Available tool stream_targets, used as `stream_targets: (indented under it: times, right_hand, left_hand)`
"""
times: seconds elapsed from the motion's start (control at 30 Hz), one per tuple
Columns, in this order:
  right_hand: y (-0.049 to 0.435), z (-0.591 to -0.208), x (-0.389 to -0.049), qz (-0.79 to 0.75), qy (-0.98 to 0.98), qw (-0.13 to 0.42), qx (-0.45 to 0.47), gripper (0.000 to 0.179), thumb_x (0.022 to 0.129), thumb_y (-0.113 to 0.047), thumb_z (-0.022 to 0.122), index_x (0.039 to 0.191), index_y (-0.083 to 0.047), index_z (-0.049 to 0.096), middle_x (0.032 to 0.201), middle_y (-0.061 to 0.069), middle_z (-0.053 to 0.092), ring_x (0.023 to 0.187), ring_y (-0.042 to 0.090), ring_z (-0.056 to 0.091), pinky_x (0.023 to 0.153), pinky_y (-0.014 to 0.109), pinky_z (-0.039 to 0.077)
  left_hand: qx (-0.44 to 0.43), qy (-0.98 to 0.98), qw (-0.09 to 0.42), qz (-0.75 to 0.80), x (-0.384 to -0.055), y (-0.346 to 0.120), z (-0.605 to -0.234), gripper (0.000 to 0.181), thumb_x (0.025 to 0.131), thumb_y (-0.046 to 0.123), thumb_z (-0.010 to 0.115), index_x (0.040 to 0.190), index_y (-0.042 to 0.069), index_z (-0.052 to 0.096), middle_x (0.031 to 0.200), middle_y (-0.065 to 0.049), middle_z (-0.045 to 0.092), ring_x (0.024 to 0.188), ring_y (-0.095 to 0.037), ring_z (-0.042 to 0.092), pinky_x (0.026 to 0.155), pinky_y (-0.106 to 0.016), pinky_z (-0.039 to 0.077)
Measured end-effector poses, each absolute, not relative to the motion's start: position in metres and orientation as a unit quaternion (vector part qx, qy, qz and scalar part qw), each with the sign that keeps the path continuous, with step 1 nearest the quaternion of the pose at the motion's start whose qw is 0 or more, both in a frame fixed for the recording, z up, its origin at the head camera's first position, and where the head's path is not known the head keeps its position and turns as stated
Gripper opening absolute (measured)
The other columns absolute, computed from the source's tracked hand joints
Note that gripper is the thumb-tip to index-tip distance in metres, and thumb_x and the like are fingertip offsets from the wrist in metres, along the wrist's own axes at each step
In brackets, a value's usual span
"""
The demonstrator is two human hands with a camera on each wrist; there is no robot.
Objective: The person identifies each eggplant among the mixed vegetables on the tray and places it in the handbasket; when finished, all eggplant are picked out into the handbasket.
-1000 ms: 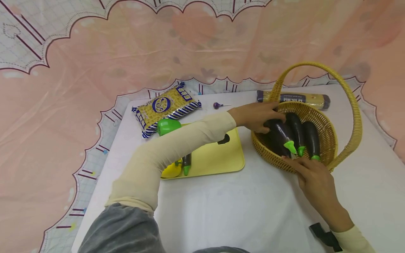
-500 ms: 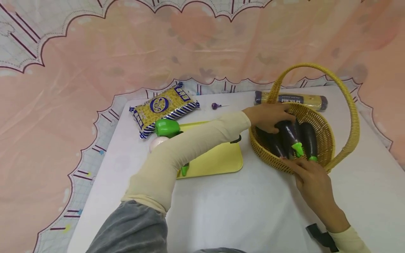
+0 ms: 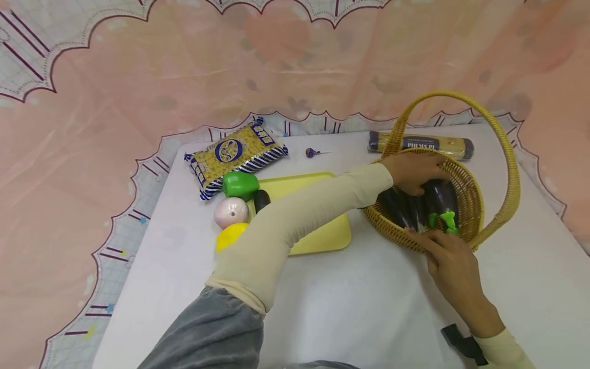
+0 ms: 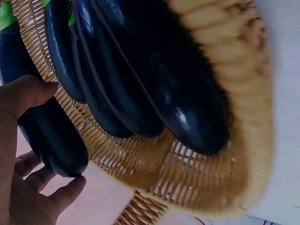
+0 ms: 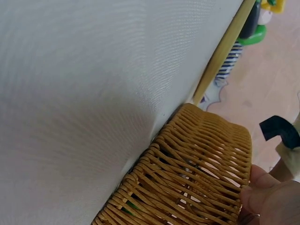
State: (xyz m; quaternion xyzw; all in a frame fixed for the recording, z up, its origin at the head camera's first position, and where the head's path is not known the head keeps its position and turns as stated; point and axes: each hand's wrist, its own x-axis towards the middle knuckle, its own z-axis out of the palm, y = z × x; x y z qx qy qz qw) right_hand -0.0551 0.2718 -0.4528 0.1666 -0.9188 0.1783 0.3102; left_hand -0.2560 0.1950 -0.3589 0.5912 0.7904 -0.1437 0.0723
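Note:
A dark purple eggplant [image 4: 58,133] with a green stem lies between the thumb and fingers of my left hand [image 3: 412,171], which grips it over the wicker basket [image 3: 392,234]. Beside it in the left wrist view, several more eggplants [image 4: 183,93] lie side by side inside the basket. My right hand [image 3: 454,266] pinches the near rim, its fingertips [image 5: 262,178] at the top of the woven wall in the right wrist view. The left forearm crosses over a yellow tray [image 3: 322,238] and hides part of it.
A bag of pasta [image 3: 237,156], a green bell pepper [image 3: 240,184], a pink-white round item [image 3: 230,212] and a yellow item [image 3: 230,236] sit at left. Behind are a lollipop [image 3: 312,152] and a spaghetti packet [image 3: 433,146]. The basket's tall handle [image 3: 511,169] arches up.
My left hand has moved right across the basket, carrying the eggplant toward its right side, over the others. The right hand keeps its grip on the rim.

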Motion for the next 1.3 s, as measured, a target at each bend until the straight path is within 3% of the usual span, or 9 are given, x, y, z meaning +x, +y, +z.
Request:
stream_targets:
  times: [0.2,0.6,0.93,1.3]
  right_hand:
    - [0.274,-0.452,-0.055,0.179,-0.919,0.309,0.165,0.054,0.069,0.023,0.066,0.109,-0.011,0.076,0.086,0.011,0.068,0.07,0.028,0.055,0.059,0.042,0.044]
    - [0.273,-0.45,-0.055,0.174,-0.921,0.308,0.163,0.054,0.069,0.022,0.067,0.11,-0.013,0.076,0.086,0.011,0.068,0.068,0.026,0.055,0.056,0.041,0.044]
    - [0.272,-0.45,-0.055,0.186,-0.923,0.297,0.156,0.055,0.069,0.023,0.068,0.11,-0.012,0.076,0.087,0.012,0.069,0.073,0.03,0.059,0.06,0.044,0.047]
    - [0.272,-0.451,-0.054,0.192,-0.923,0.297,0.155,0.057,0.068,0.024,0.068,0.111,-0.013,0.076,0.09,0.013,0.068,0.077,0.034,0.061,0.064,0.048,0.048]
  left_hand:
    - [0.598,0.782,0.081,-0.153,-0.249,0.219,-0.365,0.062,0.099,0.034,0.055,0.155,0.033,0.027,0.163,-0.003,0.016,0.148,-0.016,0.022,0.113,-0.025,0.031]
    - [0.584,0.785,0.06,-0.197,-0.245,0.23,-0.373,0.063,0.101,0.032,0.051,0.155,0.037,0.022,0.162,0.0,0.015,0.147,-0.016,0.021,0.113,-0.033,0.034]
    - [0.561,0.797,0.079,-0.209,-0.246,0.232,-0.374,0.065,0.102,0.031,0.048,0.156,0.042,0.013,0.164,0.002,0.005,0.15,-0.016,0.01,0.118,-0.046,0.024]
    - [0.554,0.798,0.085,-0.221,-0.246,0.218,-0.371,0.067,0.102,0.037,0.047,0.156,0.043,0.007,0.165,0.001,0.0,0.151,-0.019,0.006,0.119,-0.047,0.02]
